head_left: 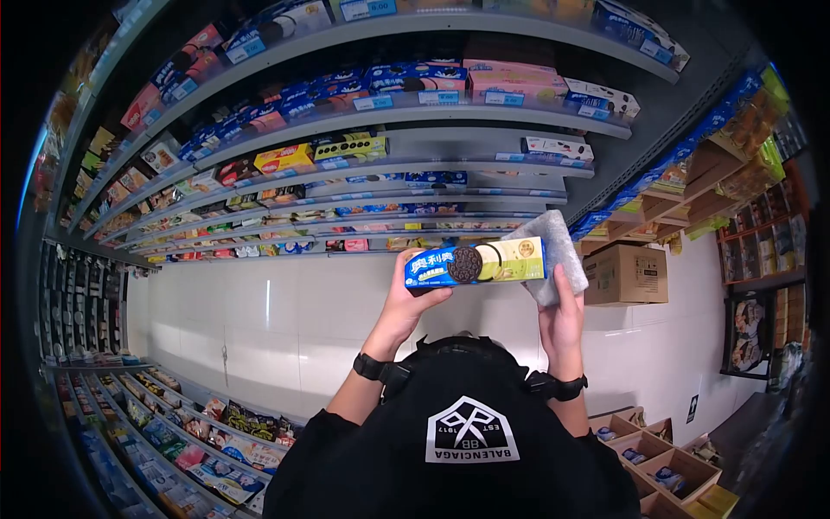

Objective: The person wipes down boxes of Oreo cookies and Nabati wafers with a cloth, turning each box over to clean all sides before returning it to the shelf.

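Observation:
A blue and green cookie box (474,263) with a dark round cookie printed on it is held up in front of the shelves. My left hand (405,303) grips its left end, with the thumb along the lower edge. At the box's right end, my right hand (561,313) holds a folded grey cloth (566,259), its fingers bent against the cloth. Part of the cloth lies behind the box's right end.
Shelves (380,112) of boxed snacks span the top and left. A cardboard carton (624,273) stands on the white floor (285,316) at right. Wooden bins (666,458) are at lower right, and another snack shelf (186,432) is at lower left.

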### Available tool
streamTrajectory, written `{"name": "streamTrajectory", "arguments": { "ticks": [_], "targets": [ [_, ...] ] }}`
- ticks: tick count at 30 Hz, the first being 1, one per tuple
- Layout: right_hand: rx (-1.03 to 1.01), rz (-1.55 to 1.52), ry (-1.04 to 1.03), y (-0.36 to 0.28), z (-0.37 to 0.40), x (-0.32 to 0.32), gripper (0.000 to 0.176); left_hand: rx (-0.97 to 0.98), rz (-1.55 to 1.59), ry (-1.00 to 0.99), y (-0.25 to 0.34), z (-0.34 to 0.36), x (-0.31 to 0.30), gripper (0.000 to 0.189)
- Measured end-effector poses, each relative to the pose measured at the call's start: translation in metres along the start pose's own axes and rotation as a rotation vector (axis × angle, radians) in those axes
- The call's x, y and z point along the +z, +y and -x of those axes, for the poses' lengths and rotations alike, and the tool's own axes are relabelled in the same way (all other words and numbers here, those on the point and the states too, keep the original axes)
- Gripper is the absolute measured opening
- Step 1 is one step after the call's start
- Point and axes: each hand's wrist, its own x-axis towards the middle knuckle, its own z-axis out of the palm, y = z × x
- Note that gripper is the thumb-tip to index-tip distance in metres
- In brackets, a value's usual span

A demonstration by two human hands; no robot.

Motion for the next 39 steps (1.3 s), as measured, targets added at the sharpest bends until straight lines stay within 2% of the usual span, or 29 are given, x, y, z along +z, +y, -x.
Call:
{"name": "streamTrajectory", "arguments": {
  "ticks": [3, 5, 7, 9, 10, 11, 13, 16, 18, 19, 21, 24, 26, 27, 29, 30, 32, 33, 35, 37, 39],
  "targets": [
    [-0.02, 0.095, 0.056, 0.003, -0.006, -0.004, 0.049, 0.157, -0.305, 0.042, 0.014, -0.007, 0.008, 0.081],
    [-0.085, 0.299, 0.065, 0.01, -0.011, -0.012, 0.053, 0.261, -0.409, 0.029, 0.014, -0.01, 0.011, 0.081],
    [-0.097, 0.359, 0.106, 0.008, -0.011, -0.005, 0.053, 0.313, -0.412, 0.022, 0.013, -0.01, 0.013, 0.083],
    [-0.449, 0.711, -0.035, 0.004, -0.01, 0.005, 0.05, 0.312, -0.334, 0.022, 0.009, -0.009, 0.018, 0.079],
    [-0.498, 0.866, -0.039, 0.01, -0.01, 0.003, 0.049, 0.304, -0.332, 0.014, 0.006, -0.01, 0.018, 0.079],
    [-0.494, 0.872, -0.027, 0.01, -0.007, 0.003, 0.049, 0.344, -0.422, -0.014, 0.004, -0.011, 0.018, 0.077],
    [-0.66, 1.526, -0.286, 0.004, -0.002, 0.014, 0.046, 0.467, -0.575, -0.048, -0.002, -0.017, 0.019, 0.075],
    [-0.571, 1.324, -0.518, 0.016, 0.0, 0.025, 0.052, 0.439, -0.643, -0.064, -0.006, -0.023, 0.019, 0.073],
    [-0.565, 1.332, -0.564, 0.015, -0.006, 0.036, 0.052, 0.353, -0.647, -0.013, -0.011, -0.031, 0.011, 0.071],
    [-0.567, 1.337, -0.613, 0.016, -0.011, 0.041, 0.053, 0.351, -0.644, -0.018, -0.014, -0.037, 0.007, 0.071],
    [-0.555, 1.334, -0.585, 0.018, -0.025, 0.049, 0.053, 0.356, -0.593, -0.002, -0.014, -0.05, 0.0, 0.07],
    [-0.577, 1.404, -0.502, 0.025, -0.055, 0.055, 0.053, 0.343, -0.512, -0.029, 0.004, -0.073, -0.006, 0.071],
    [-0.648, 1.482, -0.195, 0.029, -0.081, 0.051, 0.052, 0.324, -0.442, -0.029, 0.015, -0.094, -0.01, 0.071],
    [-0.657, 1.485, -0.191, 0.032, -0.096, 0.047, 0.052, 0.301, -0.378, -0.023, 0.021, -0.105, -0.012, 0.071],
    [-0.655, 1.405, 0.096, 0.039, -0.127, 0.033, 0.044, 0.299, -0.387, -0.04, 0.026, -0.128, -0.027, 0.072],
    [-0.664, 1.409, 0.106, 0.044, -0.14, 0.022, 0.044, 0.258, -0.452, -0.052, 0.028, -0.141, -0.034, 0.073],
    [-0.481, 1.09, 0.251, 0.052, -0.159, 0.005, 0.032, 0.242, -0.593, -0.088, 0.033, -0.166, -0.043, 0.075],
    [-0.484, 1.09, 0.264, 0.047, -0.163, 0.011, 0.032, 0.242, -0.593, -0.101, 0.036, -0.179, -0.045, 0.075],
    [-0.326, 1.118, 0.281, 0.038, -0.168, 0.025, 0.027, 0.131, -0.749, -0.029, 0.04, -0.206, -0.05, 0.075],
    [-0.362, 1.126, 0.282, 0.043, -0.174, 0.032, 0.028, 0.151, -0.697, -0.132, 0.019, -0.245, -0.069, 0.074],
    [-0.401, 1.133, 0.288, 0.05, -0.178, 0.037, 0.029, 0.26, -0.423, -0.176, 0.001, -0.282, -0.08, 0.072]
  ]
}}
